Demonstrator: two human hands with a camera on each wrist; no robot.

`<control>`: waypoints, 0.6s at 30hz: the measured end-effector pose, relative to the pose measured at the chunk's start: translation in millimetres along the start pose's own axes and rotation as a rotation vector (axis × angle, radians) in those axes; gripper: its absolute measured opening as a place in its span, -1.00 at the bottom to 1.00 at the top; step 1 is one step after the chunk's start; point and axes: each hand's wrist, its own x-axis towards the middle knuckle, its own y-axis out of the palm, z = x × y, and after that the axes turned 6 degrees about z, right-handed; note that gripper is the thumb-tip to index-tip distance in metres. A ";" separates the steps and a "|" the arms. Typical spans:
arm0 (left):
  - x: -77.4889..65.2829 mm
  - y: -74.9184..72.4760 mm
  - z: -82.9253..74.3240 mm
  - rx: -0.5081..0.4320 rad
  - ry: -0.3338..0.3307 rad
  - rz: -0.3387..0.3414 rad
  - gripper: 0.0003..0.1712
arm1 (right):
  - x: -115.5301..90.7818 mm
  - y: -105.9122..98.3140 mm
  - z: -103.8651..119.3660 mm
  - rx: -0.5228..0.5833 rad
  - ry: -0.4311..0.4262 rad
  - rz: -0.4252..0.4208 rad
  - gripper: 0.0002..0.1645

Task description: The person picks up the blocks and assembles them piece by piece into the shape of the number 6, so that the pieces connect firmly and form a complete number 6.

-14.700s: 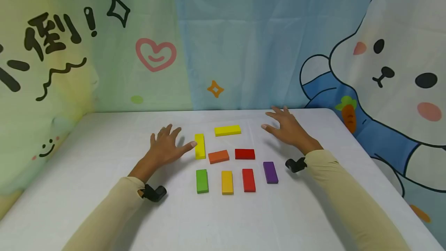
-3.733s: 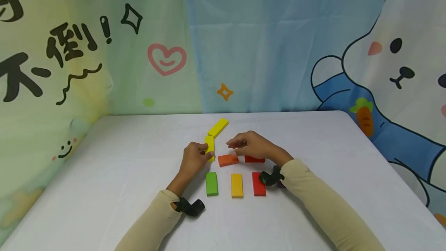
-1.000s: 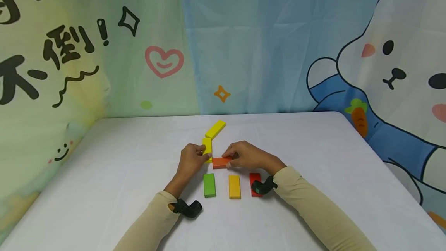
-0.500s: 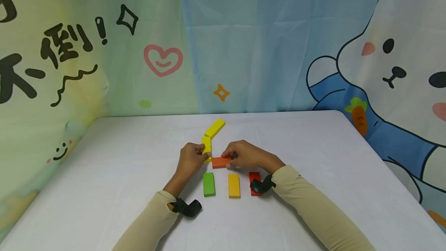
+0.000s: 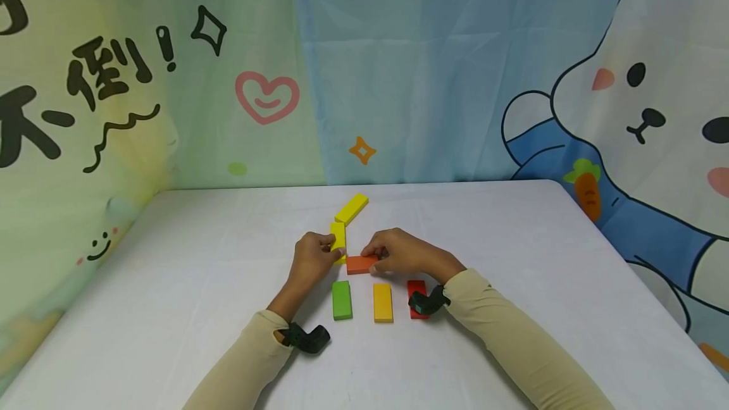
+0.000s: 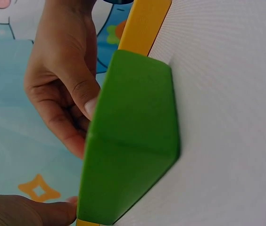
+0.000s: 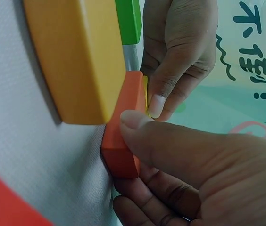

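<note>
My left hand (image 5: 307,261) pinches a yellow block (image 5: 338,233) lying lengthwise on the white table. A second yellow block (image 5: 351,209) lies slanted beyond it, its near end at the first one's far end. With thumb and fingers my right hand (image 5: 407,253) grips an orange block (image 5: 358,265) lying crosswise; its left end is right at the near end of the held yellow block. In the right wrist view the thumb presses on the orange block (image 7: 126,125), the fingers under its other side. The left wrist view is mostly filled by a green block (image 6: 133,108).
Nearer me on the table (image 5: 490,359) lie the green block (image 5: 342,301), an amber block (image 5: 383,304) and a red block (image 5: 416,286), partly covered by the right wrist camera (image 5: 429,301). Another red block and a purple one seen earlier are hidden. A printed curtain (image 5: 421,81) hangs behind.
Since the first frame, both hands have come inward. The far yellow block has swung slantwise to meet the other yellow, and the orange block has moved left to it. Over the last second, almost nothing moves.
</note>
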 end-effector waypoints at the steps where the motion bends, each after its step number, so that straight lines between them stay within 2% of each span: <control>1: 0.1 0.1 0.0 -0.001 -0.001 0.000 -0.51 | -0.1 -0.1 0.1 -0.003 0.000 0.000 -0.62; 18: 1.5 1.1 0.2 -0.005 -0.029 -0.001 -0.49 | 0.5 -0.6 0.3 -0.013 0.007 0.005 -0.61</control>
